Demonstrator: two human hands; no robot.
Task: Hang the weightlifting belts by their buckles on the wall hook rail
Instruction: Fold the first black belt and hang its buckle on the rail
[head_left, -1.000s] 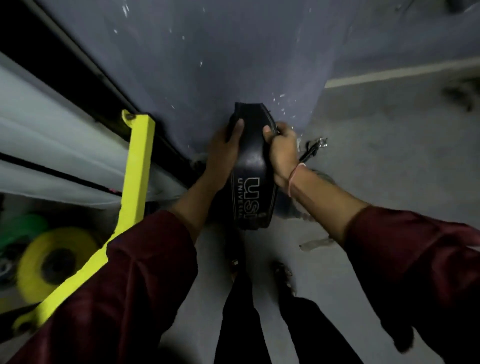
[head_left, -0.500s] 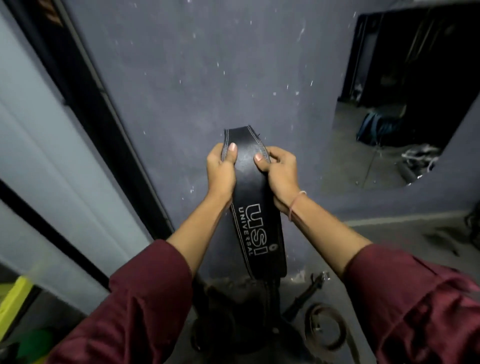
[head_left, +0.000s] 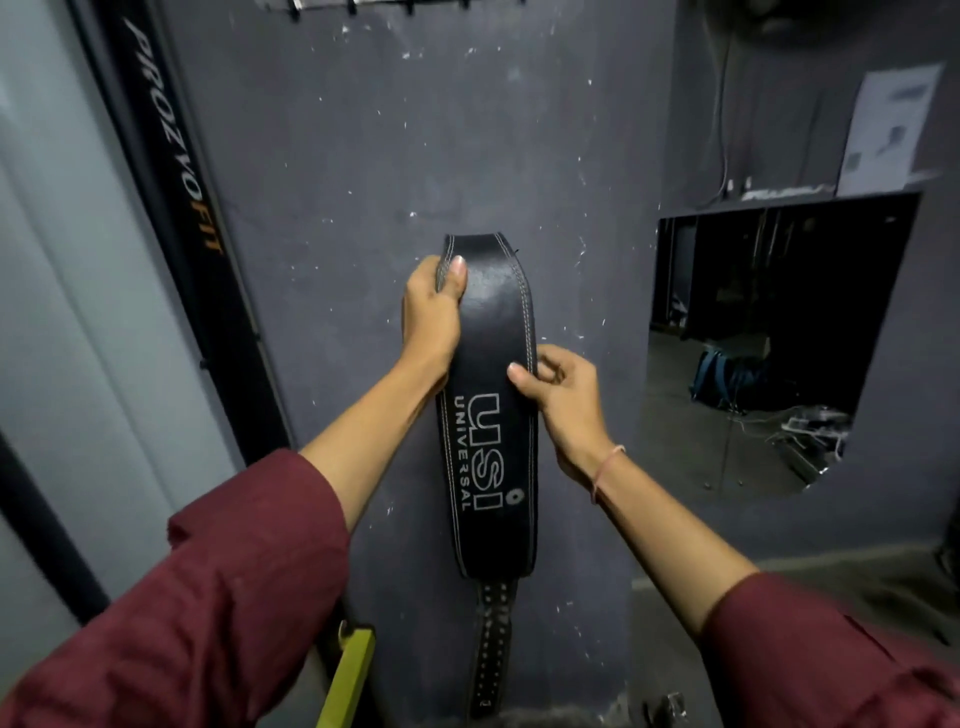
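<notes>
A black leather weightlifting belt (head_left: 488, 467) with "USI UNIVERSAL" printed on it hangs upright in front of the dark grey wall. My left hand (head_left: 431, 317) grips its upper left edge, thumb on the front. My right hand (head_left: 558, 400) pinches its right edge lower down, beside the lettering. The belt's narrow perforated strap (head_left: 491, 644) dangles below. Its buckle is hidden. The wall hook rail (head_left: 384, 6) shows at the very top of the view, well above the belt, with several dark hooks.
A black upright marked "PROZYOFIT" (head_left: 171, 171) leans along the left. A yellow bar (head_left: 348, 675) pokes up at the bottom. A mirror (head_left: 769, 338) on the right reflects a dim gym floor. A paper notice (head_left: 888, 124) hangs above it.
Both hands have lifted the belt from near the floor up along the wall. My view has tilted upward, bringing the hook rail in. My right hand has slid lower down the belt's edge.
</notes>
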